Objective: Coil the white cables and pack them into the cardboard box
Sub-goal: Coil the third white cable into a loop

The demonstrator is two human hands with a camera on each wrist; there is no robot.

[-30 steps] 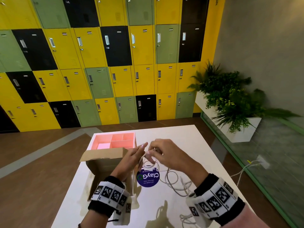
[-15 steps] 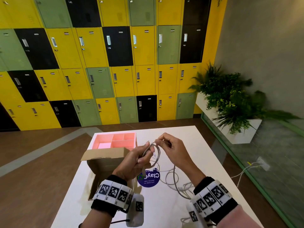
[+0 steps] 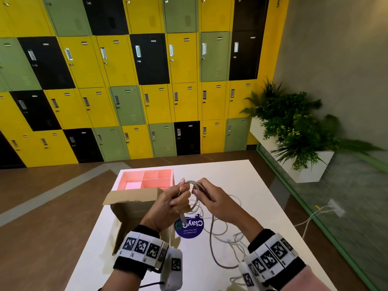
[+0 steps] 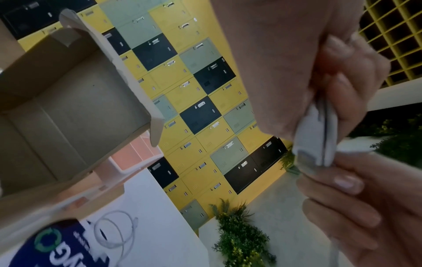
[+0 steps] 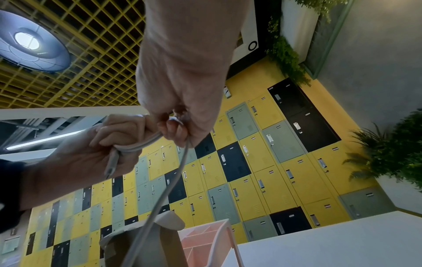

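Together, the left hand and right hand each grip one white cable, looped between them. One open cardboard box and one pink tray stand on the desk.

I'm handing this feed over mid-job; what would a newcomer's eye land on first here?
First, the two hands raised above the white table: the left hand grips a few loops of white cable while the right hand pinches the next loop, slack trailing to the table. Left of them sits the open cardboard box, a pink divided tray behind it. The yellow, green and black lockers fill the background.
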